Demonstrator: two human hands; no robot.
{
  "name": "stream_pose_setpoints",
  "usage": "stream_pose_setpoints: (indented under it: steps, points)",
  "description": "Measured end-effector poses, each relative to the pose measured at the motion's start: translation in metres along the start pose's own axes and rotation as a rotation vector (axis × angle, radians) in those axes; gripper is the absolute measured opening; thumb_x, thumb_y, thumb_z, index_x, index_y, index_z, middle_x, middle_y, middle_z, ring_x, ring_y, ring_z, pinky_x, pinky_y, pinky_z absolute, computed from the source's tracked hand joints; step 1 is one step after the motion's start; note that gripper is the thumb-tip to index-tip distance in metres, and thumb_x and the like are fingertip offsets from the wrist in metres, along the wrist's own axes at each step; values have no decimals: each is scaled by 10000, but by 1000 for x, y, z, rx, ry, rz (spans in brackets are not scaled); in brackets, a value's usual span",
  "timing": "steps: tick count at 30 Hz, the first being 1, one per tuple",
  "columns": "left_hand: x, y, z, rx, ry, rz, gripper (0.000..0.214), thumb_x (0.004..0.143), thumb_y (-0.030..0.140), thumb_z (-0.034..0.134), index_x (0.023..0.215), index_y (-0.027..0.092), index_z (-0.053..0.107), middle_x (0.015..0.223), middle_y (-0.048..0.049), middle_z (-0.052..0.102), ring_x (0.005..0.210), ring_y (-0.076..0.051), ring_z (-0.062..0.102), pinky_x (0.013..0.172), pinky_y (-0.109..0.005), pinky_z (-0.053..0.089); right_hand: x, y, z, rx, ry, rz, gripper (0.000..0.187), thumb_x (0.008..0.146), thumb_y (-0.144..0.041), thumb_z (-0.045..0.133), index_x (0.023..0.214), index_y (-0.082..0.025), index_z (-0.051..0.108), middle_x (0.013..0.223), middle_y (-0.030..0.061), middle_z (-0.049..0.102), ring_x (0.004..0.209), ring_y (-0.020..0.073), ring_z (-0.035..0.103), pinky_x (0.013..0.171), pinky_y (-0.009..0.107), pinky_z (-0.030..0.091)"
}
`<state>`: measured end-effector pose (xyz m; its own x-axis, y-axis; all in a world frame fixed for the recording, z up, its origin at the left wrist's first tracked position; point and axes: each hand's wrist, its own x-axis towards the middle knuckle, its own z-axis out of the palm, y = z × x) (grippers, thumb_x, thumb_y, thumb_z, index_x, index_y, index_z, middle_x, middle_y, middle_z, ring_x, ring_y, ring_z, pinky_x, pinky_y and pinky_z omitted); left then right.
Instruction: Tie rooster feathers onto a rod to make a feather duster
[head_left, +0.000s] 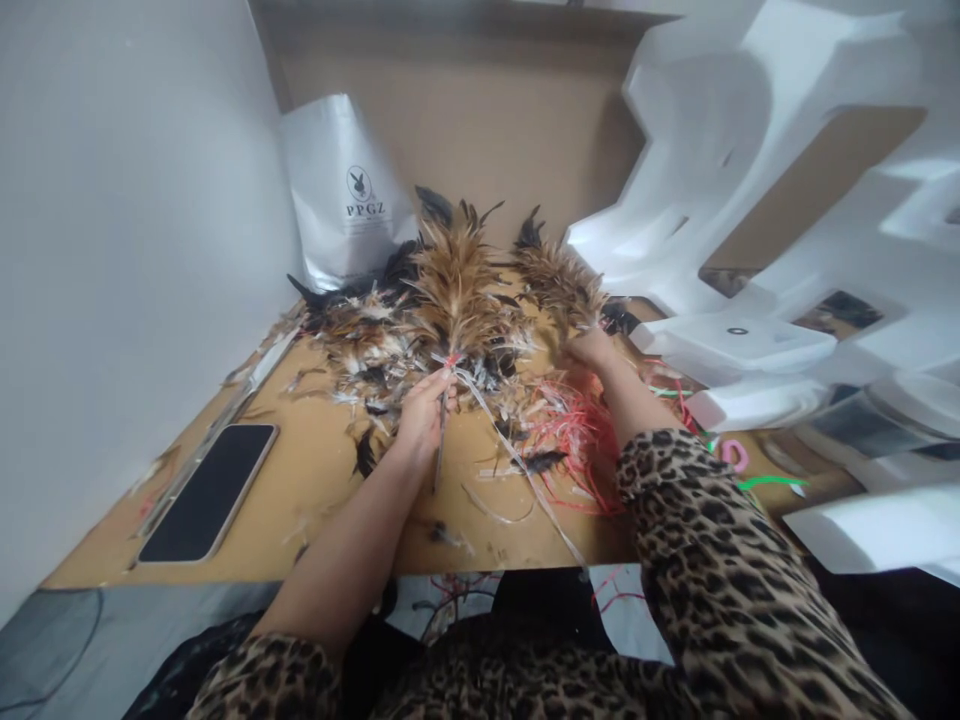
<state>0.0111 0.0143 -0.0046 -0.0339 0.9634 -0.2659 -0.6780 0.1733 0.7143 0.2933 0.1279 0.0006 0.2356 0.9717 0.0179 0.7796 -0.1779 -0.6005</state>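
A brown feather duster (457,290) stands upright near the middle of the table, with red and clear strips bound at its base. My left hand (425,408) is closed around its thin stick (440,450), just below the binding. From the binding a clear plastic strip (517,455) trails down to the table's front edge. Further right, a second brown feather bundle (559,275) leans with its dark tip towards the back. My right hand (592,348) is at the lower end of that bundle, fingers curled; what lies between them is hidden.
Loose feathers (360,345) spread over the table's left and middle. A phone (210,492) lies front left. Red plastic strips (574,440) heap beside my right forearm. A white bag (337,200) stands at the back; white foam pieces (739,340) and pink-handled scissors (733,456) are right.
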Motion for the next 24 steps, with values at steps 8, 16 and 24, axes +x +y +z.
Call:
stream_pose_setpoints:
  steps: [8,16,24]
  points:
    - [-1,-8,1,-12,20,77,151,647,131,731,752,98,628,649,-5,617,470,-30,470,402,-144,320,-79,-57,9,1032,-353,-105,381,476,-409,814,626,-152,577,520,-32,524,446,53,396,419,188,268]
    - [-4,-10,-1,72,-20,148,252,628,214,734,840,95,668,523,27,562,400,-34,428,411,-163,288,-121,-103,62,957,-384,-326,346,585,-459,758,650,-147,625,563,-30,554,495,62,405,498,215,315]
    - [-2,-16,0,74,-34,190,239,630,270,721,796,106,670,520,16,568,410,-48,440,409,-176,282,-123,-102,69,907,-354,-337,327,590,-440,750,648,-146,618,612,-26,570,576,85,453,587,228,361]
